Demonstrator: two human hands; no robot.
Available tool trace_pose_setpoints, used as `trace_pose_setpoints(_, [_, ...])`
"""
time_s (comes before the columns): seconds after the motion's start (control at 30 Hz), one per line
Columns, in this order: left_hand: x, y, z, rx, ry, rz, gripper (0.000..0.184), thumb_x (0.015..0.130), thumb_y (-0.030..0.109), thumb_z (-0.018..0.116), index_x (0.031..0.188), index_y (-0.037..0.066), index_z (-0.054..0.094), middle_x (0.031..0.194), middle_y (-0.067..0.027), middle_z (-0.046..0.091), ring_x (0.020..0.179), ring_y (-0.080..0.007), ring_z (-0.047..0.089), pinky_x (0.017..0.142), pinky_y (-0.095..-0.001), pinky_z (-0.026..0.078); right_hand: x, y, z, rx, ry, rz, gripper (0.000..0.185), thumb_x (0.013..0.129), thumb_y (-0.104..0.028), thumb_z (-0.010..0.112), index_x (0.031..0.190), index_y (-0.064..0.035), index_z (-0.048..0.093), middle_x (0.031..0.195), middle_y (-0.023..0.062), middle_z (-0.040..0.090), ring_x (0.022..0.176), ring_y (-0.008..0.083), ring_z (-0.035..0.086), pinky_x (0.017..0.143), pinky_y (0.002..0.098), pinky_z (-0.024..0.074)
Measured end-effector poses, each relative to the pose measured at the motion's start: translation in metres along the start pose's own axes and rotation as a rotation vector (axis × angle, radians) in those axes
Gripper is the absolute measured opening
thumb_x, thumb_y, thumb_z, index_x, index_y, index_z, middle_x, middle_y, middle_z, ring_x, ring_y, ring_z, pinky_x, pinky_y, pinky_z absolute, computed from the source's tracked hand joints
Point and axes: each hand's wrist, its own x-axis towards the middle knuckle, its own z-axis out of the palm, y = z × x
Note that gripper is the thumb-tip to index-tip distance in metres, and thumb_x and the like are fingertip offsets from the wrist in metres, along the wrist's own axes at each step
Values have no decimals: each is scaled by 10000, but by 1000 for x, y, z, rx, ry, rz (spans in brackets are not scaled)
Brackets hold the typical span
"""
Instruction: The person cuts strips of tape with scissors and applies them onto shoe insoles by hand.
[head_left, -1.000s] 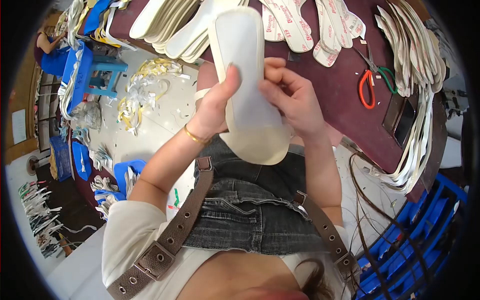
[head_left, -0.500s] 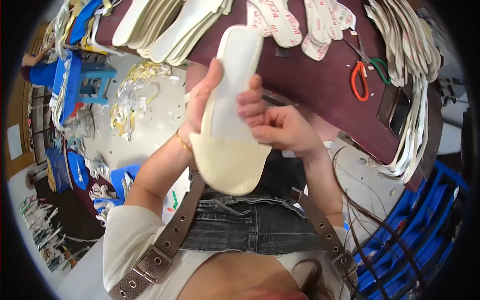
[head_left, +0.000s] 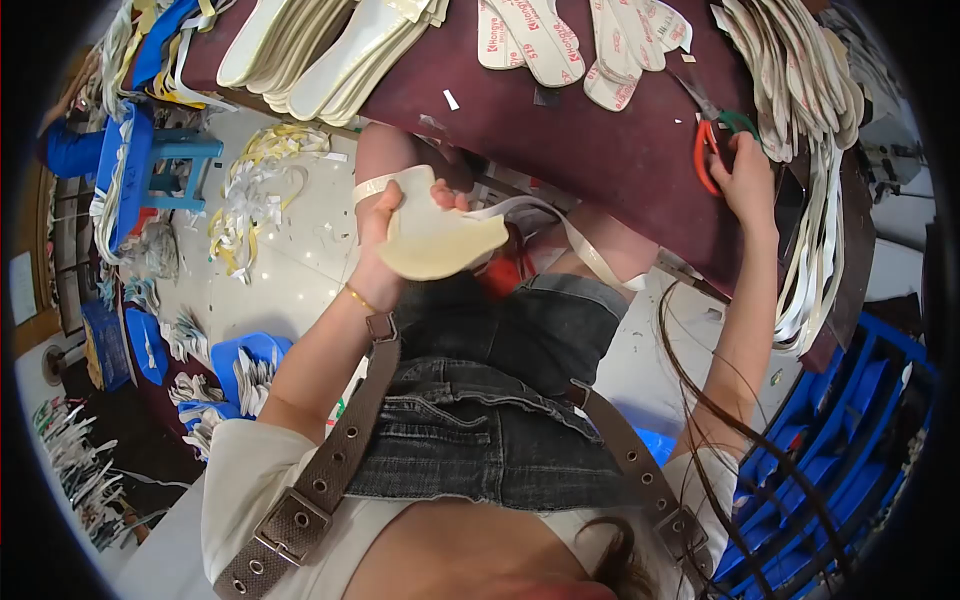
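My left hand [head_left: 385, 235] is closed around a cream insole [head_left: 440, 245], held low over my lap with its rounded end toward me. A pale strip [head_left: 565, 230] trails from near the insole to the right, over my leg. On the right side of the dark red table [head_left: 610, 160], my right hand [head_left: 748, 180] is at the handles of the scissors [head_left: 706, 150], one red and one green, its fingers curled onto them. The scissor blades point up and left.
Stacked insoles [head_left: 290, 60] line the table's far left, with printed insoles [head_left: 535, 40] beside them. Another pile [head_left: 790, 80] stands at the right edge. Blue crates [head_left: 850, 420] are at lower right. A blue stool [head_left: 185, 165] and scraps [head_left: 255, 200] lie left.
My right hand has left the insole and reached right to the scissors. My left hand has lowered and tilted the insole. A strip now hangs out to its right.
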Motion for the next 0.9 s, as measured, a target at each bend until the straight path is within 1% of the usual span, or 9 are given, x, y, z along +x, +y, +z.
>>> trace_pose_setpoints(0.07, [6,-6,5,-17,34,7,445,876,297,525,1154,-32,412,979,-103,553,1071,-322,474,1011,-489,324,-17,-10,-20,228,-42,-74,274,808,-141,591,999,-33,426,801,226,546,725,392,565,665,404,458])
trace_pose_setpoints(0.17, [14,-8,4,-52,62,38,457,863,240,535,1172,-64,392,1021,-143,548,1102,-341,465,1017,-505,322,-69,-39,-38,495,17,16,317,803,-108,600,1053,-34,420,774,165,539,687,325,578,655,379,463])
trace_pose_setpoints(0.23, [16,-15,13,-95,122,115,439,851,184,539,1164,-83,386,1057,-158,535,1107,-340,468,1017,-512,326,-111,-77,-47,1049,-68,172,380,782,-50,620,1098,-34,410,870,101,554,731,258,586,652,350,466])
trace_pose_setpoints(0.27, [17,-15,15,-92,86,72,387,848,117,520,1154,-81,389,1072,-169,523,1105,-337,470,1014,-511,338,-132,-105,-50,1306,-27,146,427,786,-87,622,1152,-39,408,916,55,517,820,164,529,635,306,463])
trace_pose_setpoints(0.4, [26,-15,23,-190,196,60,440,958,339,323,1169,-42,384,1035,-165,547,1151,-353,428,1039,-508,279,-170,-174,-49,1769,-978,-22,1123,438,-639,781,1308,-51,383,920,2,454,818,121,478,720,262,415])
trace_pose_setpoints(0.53, [20,-22,22,-128,15,18,450,960,346,324,1188,-38,377,1051,-160,552,1156,-353,432,1038,-503,288,-162,-196,-49,2098,-1120,188,1122,462,-693,740,1312,-55,379,943,1,457,816,113,471,729,243,395])
trace_pose_setpoints(0.67, [12,-16,9,10,-35,10,473,931,370,395,1170,-38,404,1046,-140,562,1150,-335,439,1029,-496,307,-155,-204,-49,2136,-827,146,851,660,-629,689,1235,-47,458,922,-24,494,751,42,437,650,172,356])
trace_pose_setpoints(0.77, [5,-5,3,26,-4,-12,490,905,409,443,1148,-16,453,1025,-118,584,1149,-305,446,1027,-491,310,-138,-189,-46,1995,-1317,173,579,757,-431,711,1141,-36,533,899,-14,542,778,54,496,667,172,391])
trace_pose_setpoints(0.9, [-5,-14,24,178,152,170,417,893,341,537,1160,23,493,1060,-101,588,1092,-275,523,988,-453,392,-79,-167,-69,1754,-377,306,322,783,-115,700,1074,-40,584,889,55,633,762,85,570,651,249,475])
